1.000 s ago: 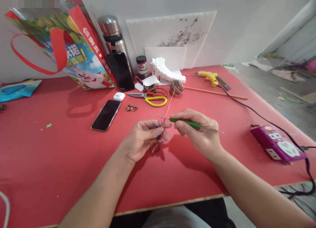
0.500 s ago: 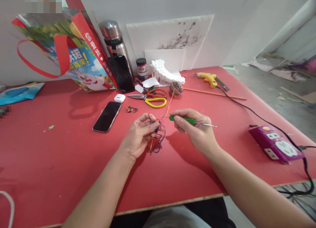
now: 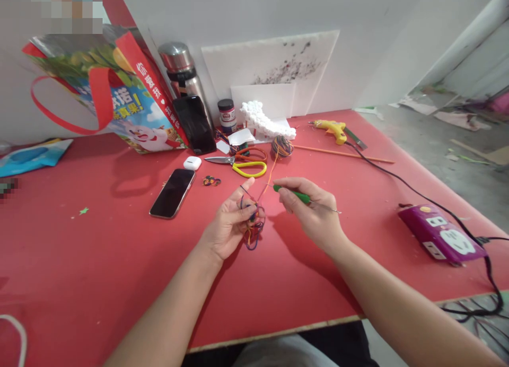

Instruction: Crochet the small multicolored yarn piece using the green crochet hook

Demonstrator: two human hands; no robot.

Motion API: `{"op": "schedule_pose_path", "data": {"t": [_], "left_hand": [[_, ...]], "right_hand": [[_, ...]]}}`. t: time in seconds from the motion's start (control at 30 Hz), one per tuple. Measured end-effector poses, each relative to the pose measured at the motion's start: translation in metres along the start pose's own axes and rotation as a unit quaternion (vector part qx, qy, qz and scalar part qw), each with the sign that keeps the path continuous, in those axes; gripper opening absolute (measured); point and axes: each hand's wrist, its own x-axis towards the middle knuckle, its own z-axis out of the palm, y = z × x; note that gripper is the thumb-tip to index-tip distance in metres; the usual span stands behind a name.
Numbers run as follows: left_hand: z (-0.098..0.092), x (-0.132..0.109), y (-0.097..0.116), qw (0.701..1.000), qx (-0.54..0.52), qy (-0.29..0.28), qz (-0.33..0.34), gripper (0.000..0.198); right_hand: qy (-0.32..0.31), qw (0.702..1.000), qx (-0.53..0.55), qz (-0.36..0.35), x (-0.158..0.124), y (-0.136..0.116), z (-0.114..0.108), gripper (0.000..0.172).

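My left hand (image 3: 230, 224) pinches a small piece of multicoloured yarn work (image 3: 252, 213), its index finger stretched upward with yarn across it. Dark and orange loops dangle below the fingers. Closed round the green handle of a crochet hook (image 3: 303, 197) is my right hand (image 3: 314, 208). The hook's thin front tip points at the yarn work and is apart from it, as far as I can see. An orange strand runs from my left fingers back to a multicoloured yarn ball (image 3: 282, 147). A small crocheted piece (image 3: 211, 181) lies left of the hands.
Scissors (image 3: 250, 168), a phone (image 3: 173, 193) and a white earbud case (image 3: 192, 163) lie beyond my left hand. Behind stand a thermos (image 3: 178, 59), a second phone (image 3: 194, 124) and a shopping bag (image 3: 147, 128). A yellow glue gun (image 3: 334, 129) and purple power strip (image 3: 441, 233) are at right.
My left index finger has lifted and straightened, with yarn now across it. The crochet hook has tilted, its rear end lower. The view has shifted slightly.
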Motion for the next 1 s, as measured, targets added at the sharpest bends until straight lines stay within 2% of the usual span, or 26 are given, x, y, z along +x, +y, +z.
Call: {"op": "schedule_pose_path", "data": {"t": [0.17, 0.3, 0.37, 0.43, 0.5, 0.6, 0.73, 0.83, 0.9, 0.93, 1.0], "left_hand": [[-0.003, 0.002, 0.0, 1.0, -0.013, 0.012, 0.002, 0.074], [-0.008, 0.006, 0.004, 0.993, -0.081, 0.079, 0.011, 0.061], [-0.009, 0.008, 0.006, 0.988, -0.108, 0.109, 0.009, 0.056], [-0.009, 0.009, 0.008, 0.985, -0.117, 0.124, 0.011, 0.051], [-0.009, 0.01, 0.009, 0.984, -0.115, 0.131, 0.021, 0.047], [-0.011, 0.011, 0.008, 0.984, -0.103, 0.145, 0.032, 0.038], [-0.014, 0.011, 0.008, 0.985, -0.066, 0.148, 0.054, 0.035], [-0.012, 0.009, 0.009, 0.986, -0.032, 0.146, 0.071, 0.043], [-0.01, 0.006, 0.008, 0.987, -0.012, 0.143, 0.078, 0.05], [-0.009, 0.004, 0.007, 0.987, 0.003, 0.139, 0.083, 0.052], [-0.006, 0.002, 0.004, 0.987, 0.04, 0.127, 0.094, 0.053]], "right_hand": [[-0.037, 0.992, 0.091, 0.084, 0.008, -0.004, -0.004, 0.018], [-0.011, 0.977, 0.162, 0.14, 0.01, -0.008, -0.007, 0.016], [-0.024, 0.983, 0.117, 0.138, 0.011, -0.005, -0.009, 0.019], [-0.04, 0.994, 0.0, 0.099, 0.013, 0.001, -0.012, 0.026], [-0.026, 0.995, -0.076, 0.065, 0.017, 0.009, -0.016, 0.029], [0.001, 0.983, -0.182, 0.015, 0.022, 0.019, -0.023, 0.025], [-0.059, 0.944, -0.325, -0.011, 0.021, 0.025, -0.04, 0.017], [-0.117, 0.898, -0.424, -0.027, 0.012, 0.019, -0.051, 0.034], [-0.136, 0.836, -0.523, -0.094, 0.006, 0.006, -0.05, 0.049], [-0.134, 0.821, -0.536, -0.142, 0.003, -0.001, -0.046, 0.051], [-0.165, 0.829, -0.482, -0.23, -0.002, -0.015, -0.029, 0.05]]}}
